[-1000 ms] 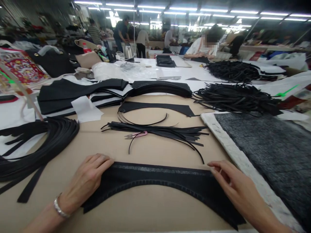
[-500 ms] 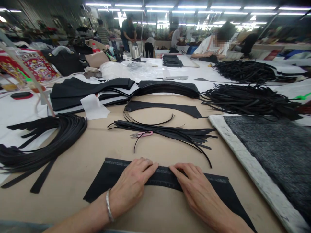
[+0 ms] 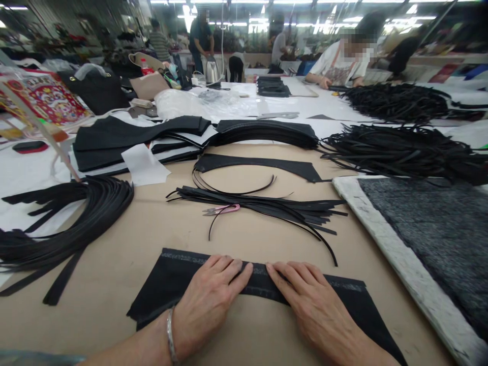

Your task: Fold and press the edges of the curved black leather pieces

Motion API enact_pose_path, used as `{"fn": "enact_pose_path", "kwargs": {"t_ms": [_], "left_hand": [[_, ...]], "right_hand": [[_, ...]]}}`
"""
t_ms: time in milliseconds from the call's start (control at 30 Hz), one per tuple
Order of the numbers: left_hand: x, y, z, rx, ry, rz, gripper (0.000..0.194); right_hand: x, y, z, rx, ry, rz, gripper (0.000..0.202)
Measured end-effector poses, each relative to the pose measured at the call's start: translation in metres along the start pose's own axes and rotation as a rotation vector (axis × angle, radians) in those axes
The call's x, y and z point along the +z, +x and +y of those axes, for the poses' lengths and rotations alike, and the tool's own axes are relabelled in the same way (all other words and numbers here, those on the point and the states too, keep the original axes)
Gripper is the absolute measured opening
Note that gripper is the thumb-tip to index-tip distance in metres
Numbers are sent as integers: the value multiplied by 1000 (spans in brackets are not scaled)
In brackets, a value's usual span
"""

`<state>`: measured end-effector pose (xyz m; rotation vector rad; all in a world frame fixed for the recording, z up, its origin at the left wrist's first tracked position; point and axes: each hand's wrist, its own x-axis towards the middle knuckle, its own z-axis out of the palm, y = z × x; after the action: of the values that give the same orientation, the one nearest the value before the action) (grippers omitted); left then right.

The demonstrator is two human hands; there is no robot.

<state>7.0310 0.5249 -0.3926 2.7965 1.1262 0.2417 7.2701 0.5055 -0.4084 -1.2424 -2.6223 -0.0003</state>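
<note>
A curved black leather-like panel [image 3: 171,277] lies on the brown tabletop in front of me, a greyish rough band running along its far edge. My left hand [image 3: 215,290], with a silvery bracelet at the wrist, is closed on that far edge left of the middle. Just to the right, my right hand [image 3: 308,290] grips the same edge, its fingers bent and pressed together. A short stretch of the band shows between the two hands. Beyond them lie a bundle of black strips [image 3: 267,203] and pink-handled thread snips [image 3: 221,209], partly under a thin strip.
One more curved black panel [image 3: 255,165] lies farther off, before a stack of panels [image 3: 267,134]. Coiled black strips [image 3: 102,213] are at left. A pale-edged board [image 3: 366,223] with dark fuzzy covering is at right, below strip heaps [image 3: 412,147]. A co-worker [image 3: 339,66] stands across the table.
Both hands have flattened slightly against the panel's far edge, staying in nearly the same place. The view has tilted down a little. The co-worker across the table has moved their hands apart.
</note>
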Motion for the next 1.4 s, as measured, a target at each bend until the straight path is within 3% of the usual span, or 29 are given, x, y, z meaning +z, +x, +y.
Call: {"fn": "enact_pose_path", "kwargs": {"t_ms": [333, 600, 833, 1033, 1133, 1233, 1400], "left_hand": [[1, -6, 2, -77, -96, 69, 31], [-3, -23, -5, -198, -236, 74, 34], [-13, -67, -48, -336, -122, 118, 43], [-29, -92, -81, -420, -76, 177, 35], [-37, -87, -84, -482, -169, 216, 31], [-42, -77, -87, -535, -235, 155, 26], [-46, -65, -95, -557, -222, 39, 24]], "right_hand": [[5, -4, 1, -6, -30, 50, 69], [6, -2, 6, -138, -103, 131, 67], [9, -5, 7, -169, -168, 132, 69], [15, -11, 18, -148, -171, 48, 80], [6, 2, 16, -166, -134, 107, 73], [-5, 31, -2, -156, -43, 151, 46], [-7, 95, -58, 10, 203, -38, 27]]}}
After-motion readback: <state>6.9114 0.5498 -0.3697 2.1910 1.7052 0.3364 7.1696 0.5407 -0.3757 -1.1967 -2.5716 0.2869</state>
